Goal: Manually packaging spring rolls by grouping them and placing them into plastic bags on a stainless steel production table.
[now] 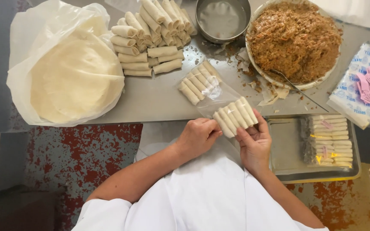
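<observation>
Spring rolls [235, 116] side by side, long axes slanting up-left, seemingly bagged, both hands' [253, 143] grip closed on them

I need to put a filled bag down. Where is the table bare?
Bare steel lies between the wrapper stack and the bagged rolls, below the loose roll pile. The tray is free on its left half. Around the filling bowl it is crowded with scraps.

We see a glossy clear plastic bag [219, 96], matt pale dough rolls [235, 115], a dull brushed-metal table [150, 100], a shiny metal tray [287, 149] and coarse brown filling [294, 38].
</observation>
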